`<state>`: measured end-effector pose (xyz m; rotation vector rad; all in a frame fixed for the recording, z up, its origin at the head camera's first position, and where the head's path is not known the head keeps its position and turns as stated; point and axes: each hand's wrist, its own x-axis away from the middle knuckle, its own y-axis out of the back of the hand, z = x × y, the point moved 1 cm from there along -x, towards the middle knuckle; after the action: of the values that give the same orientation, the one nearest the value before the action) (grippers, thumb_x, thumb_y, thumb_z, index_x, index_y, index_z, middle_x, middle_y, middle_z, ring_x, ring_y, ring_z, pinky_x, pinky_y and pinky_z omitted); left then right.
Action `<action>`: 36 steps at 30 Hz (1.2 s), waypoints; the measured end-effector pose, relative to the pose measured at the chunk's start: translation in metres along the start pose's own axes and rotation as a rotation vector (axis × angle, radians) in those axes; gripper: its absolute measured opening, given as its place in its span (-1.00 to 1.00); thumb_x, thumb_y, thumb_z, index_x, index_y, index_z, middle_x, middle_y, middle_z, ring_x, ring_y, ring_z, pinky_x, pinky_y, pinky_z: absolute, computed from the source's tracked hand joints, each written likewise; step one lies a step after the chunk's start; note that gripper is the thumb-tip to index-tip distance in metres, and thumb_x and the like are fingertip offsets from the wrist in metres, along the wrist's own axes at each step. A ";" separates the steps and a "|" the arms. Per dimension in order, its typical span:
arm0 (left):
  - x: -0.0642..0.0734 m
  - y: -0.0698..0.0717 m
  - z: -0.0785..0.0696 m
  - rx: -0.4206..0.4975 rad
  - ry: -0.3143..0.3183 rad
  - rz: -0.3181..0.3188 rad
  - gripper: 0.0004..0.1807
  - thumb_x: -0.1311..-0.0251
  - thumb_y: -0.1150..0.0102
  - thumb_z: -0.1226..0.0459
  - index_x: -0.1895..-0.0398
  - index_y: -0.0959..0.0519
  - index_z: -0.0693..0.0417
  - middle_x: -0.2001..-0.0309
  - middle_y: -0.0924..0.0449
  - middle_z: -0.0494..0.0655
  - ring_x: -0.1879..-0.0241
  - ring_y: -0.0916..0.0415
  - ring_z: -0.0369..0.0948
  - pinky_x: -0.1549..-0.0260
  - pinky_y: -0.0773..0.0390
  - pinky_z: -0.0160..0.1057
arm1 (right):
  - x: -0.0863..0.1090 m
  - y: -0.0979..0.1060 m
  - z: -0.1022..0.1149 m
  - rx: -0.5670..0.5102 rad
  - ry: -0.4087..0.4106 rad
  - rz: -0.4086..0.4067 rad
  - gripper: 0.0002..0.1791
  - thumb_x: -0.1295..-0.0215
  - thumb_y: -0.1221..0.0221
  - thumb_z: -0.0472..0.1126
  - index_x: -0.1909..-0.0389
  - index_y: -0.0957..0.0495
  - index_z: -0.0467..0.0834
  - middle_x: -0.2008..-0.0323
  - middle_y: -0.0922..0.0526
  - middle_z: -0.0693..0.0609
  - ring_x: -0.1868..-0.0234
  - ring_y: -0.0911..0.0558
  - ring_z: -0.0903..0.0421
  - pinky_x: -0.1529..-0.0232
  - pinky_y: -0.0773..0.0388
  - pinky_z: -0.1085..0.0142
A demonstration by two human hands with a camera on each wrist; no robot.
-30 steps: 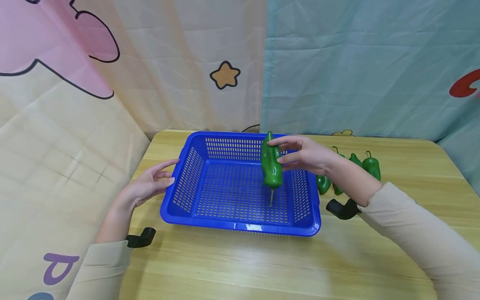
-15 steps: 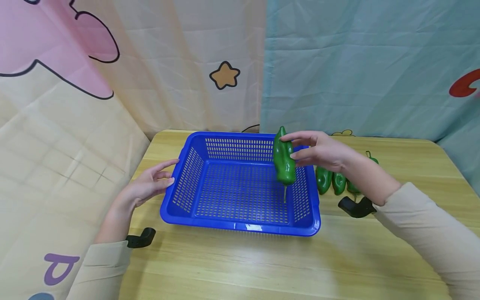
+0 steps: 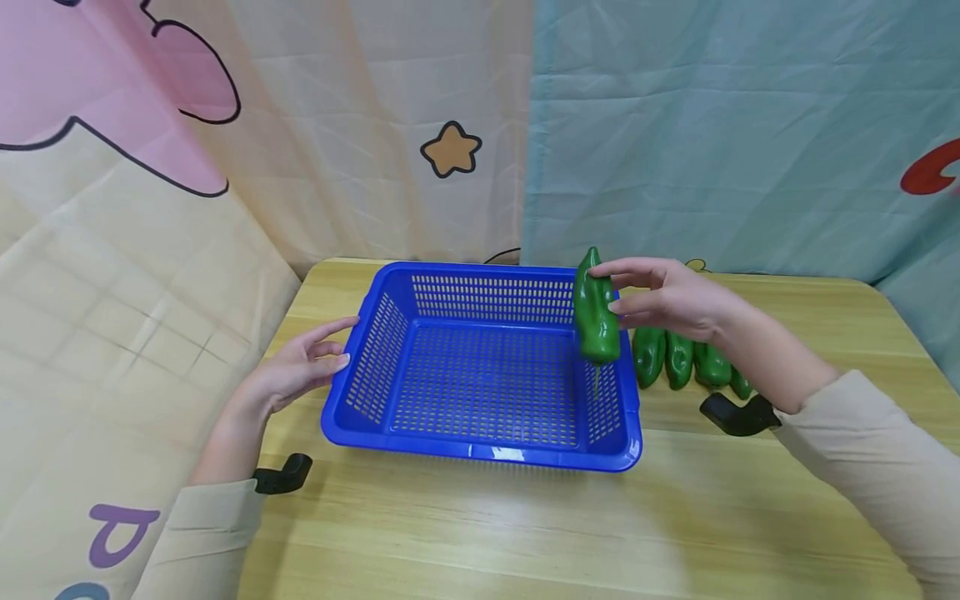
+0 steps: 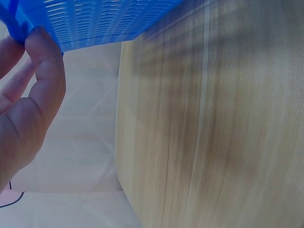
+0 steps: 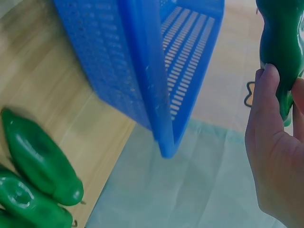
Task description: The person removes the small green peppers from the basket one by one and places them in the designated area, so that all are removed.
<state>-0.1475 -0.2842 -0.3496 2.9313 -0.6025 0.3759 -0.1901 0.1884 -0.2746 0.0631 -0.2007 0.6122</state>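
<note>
A long green pepper [image 3: 597, 321] is pinched between the thumb and fingers of my right hand [image 3: 663, 296], above the right side of the blue plastic basket [image 3: 480, 451]. Its thin stem points down and its narrow tip up. In the right wrist view, the pepper [image 5: 284, 42] is cut off by the frame's top and the hand [image 5: 280, 147] covers part of it. My left hand [image 3: 296, 367] grips the basket's left rim. The left wrist view has this hand [image 4: 33, 95] with its fingertips right at the rim of the basket [image 4: 104, 23].
Several more green peppers [image 3: 678, 360] lie in a row on the wooden table [image 3: 480, 533], right of the basket and partly hidden by my right arm. Printed curtains [image 3: 675, 125] hang behind the table and along its left side.
My right hand has moved right with the green pepper, from over the basket's inside to its right wall. More of the peppers on the table show. My left hand has stayed in place.
</note>
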 end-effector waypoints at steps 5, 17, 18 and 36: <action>0.000 0.000 -0.002 -0.012 -0.003 0.002 -0.28 -0.31 0.00 0.41 -0.45 0.08 0.16 0.18 -0.47 -0.03 0.24 -0.57 -0.20 0.15 -0.58 -0.22 | 0.007 0.012 -0.002 -0.023 0.016 -0.003 -0.55 -0.23 -0.11 -0.47 -0.07 -0.52 0.02 -0.02 -0.42 -0.09 0.10 -0.61 0.06 0.08 -0.58 0.19; 0.001 -0.002 -0.004 0.004 -0.002 -0.002 -0.28 -0.30 0.01 0.43 -0.45 0.08 0.16 0.18 -0.48 0.00 0.24 -0.57 -0.17 0.16 -0.59 -0.22 | 0.022 0.039 -0.010 -0.048 0.057 -0.026 -0.51 -0.27 -0.02 -0.51 -0.10 -0.51 0.03 -0.02 -0.44 -0.03 0.09 -0.59 0.09 0.12 -0.59 0.23; 0.001 -0.001 -0.003 0.005 -0.003 -0.003 -0.28 -0.30 0.01 0.43 -0.45 0.08 0.16 0.18 -0.48 0.00 0.24 -0.57 -0.17 0.16 -0.59 -0.22 | 0.023 0.041 -0.011 -0.046 0.060 -0.027 -0.50 -0.27 -0.02 -0.51 -0.11 -0.51 0.03 -0.02 -0.44 -0.02 0.09 -0.59 0.09 0.12 -0.59 0.23; -0.001 0.000 0.000 0.017 -0.024 0.022 -0.29 -0.29 0.00 0.45 -0.44 0.06 0.19 0.19 -0.49 -0.01 0.25 -0.58 -0.17 0.16 -0.59 -0.21 | 0.049 0.076 -0.028 0.000 0.038 -0.089 -0.48 -0.32 0.02 -0.48 -0.14 -0.48 0.13 -0.07 -0.35 0.10 0.06 -0.57 0.19 0.12 -0.57 0.32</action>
<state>-0.1483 -0.2838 -0.3495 2.9516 -0.6378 0.3499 -0.1902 0.2818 -0.2916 0.0599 -0.1597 0.5242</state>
